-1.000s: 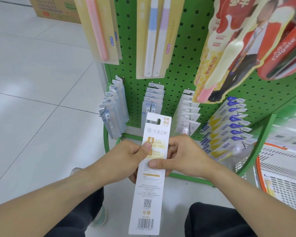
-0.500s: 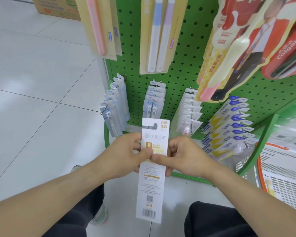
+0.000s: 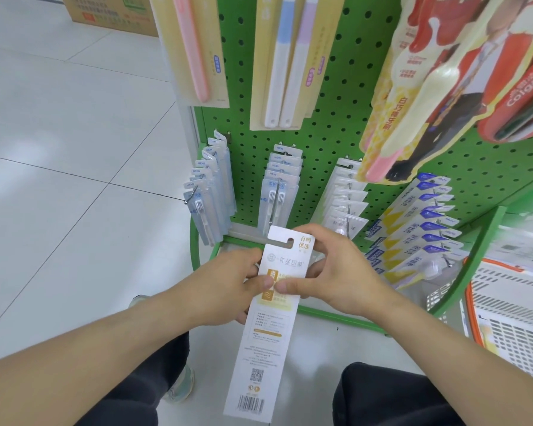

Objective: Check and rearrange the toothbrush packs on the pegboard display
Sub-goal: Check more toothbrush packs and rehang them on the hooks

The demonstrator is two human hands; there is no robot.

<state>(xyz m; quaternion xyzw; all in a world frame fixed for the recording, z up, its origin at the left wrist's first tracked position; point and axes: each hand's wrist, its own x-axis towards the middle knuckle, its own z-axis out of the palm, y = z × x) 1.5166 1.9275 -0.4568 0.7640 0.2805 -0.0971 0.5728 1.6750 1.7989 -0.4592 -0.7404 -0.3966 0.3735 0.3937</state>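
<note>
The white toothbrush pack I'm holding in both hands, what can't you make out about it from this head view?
Head view only:
- Toothbrush pack: only its printed back faces the camera, so the brush inside is hidden.
- Small print above the barcode: too small to read.
- Middle of the card: covered by left hand and right hand.
- Colgate pack: cut off by the right edge.

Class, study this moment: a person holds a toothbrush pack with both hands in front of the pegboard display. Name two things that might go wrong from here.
1. The white pack is pinched only near its top by the left hand and right hand; its long lower end hangs free and might bend or slip.
2. The middle hook already carries several packs, and its tip points toward the hands; pushing the hang hole on could knock those packs or snag a finger.
</note>
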